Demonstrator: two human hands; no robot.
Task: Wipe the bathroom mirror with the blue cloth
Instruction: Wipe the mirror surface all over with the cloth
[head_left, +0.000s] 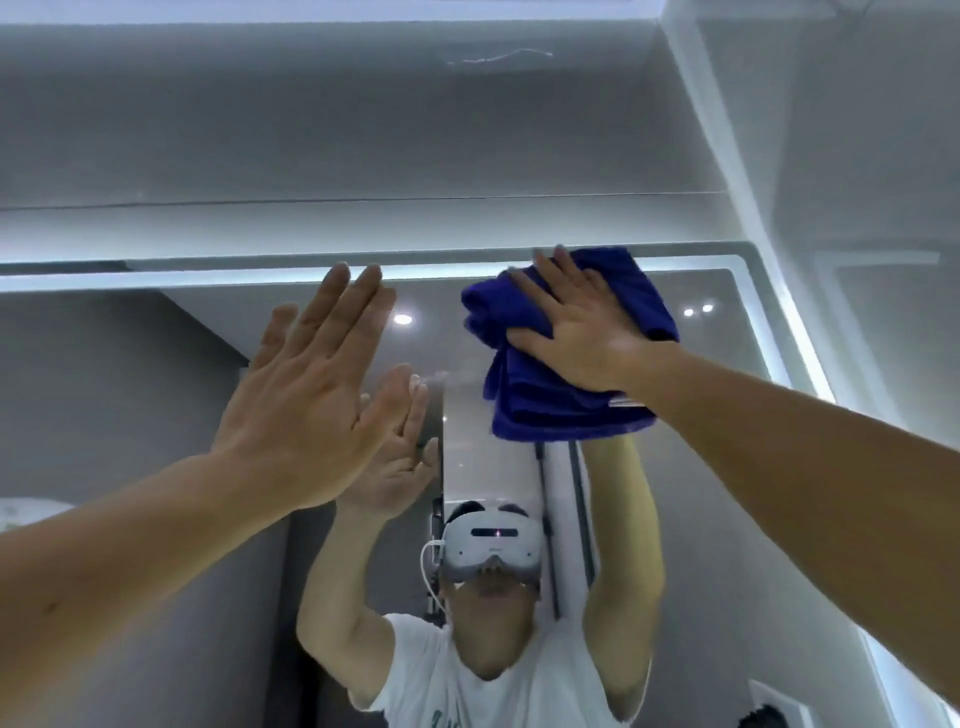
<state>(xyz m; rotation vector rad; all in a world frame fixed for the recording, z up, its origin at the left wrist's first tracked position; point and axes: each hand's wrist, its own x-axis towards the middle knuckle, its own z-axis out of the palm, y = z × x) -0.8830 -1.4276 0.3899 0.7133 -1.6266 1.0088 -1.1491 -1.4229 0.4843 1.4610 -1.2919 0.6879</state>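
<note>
my two bare forearms rise from the lower corners of the view toward the glass. my left hand (306, 395) is up in front of the mirror (156, 415), holding nothing, its fingers straight and close together with the thumb stretched out to the side. the thumb tip sits right by its own reflection, but i cannot tell whether it touches the glass. my right hand (576, 332) lies flat on the blue cloth (545, 415), fingers straight and slightly spread, thumb out to the left, palm pressing the cloth against the mirror. the cloth is bunched in thick folds and sits near the mirror's top right corner. its upper part reaches the lit strip (208, 280) that runs along the mirror's top edge, and its lower folds hang below my wrist. a small white label (623, 401) shows at its lower right edge, just under my wrist. in the glass i see my reflection with both arms raised, wearing a white headset (491, 545) and a white t-shirt (545, 686), with small round ceiling lights (402, 318) reflected near the top edge. above the mirror is a pale grey wall (363, 130), and another wall meets it at the right.
</note>
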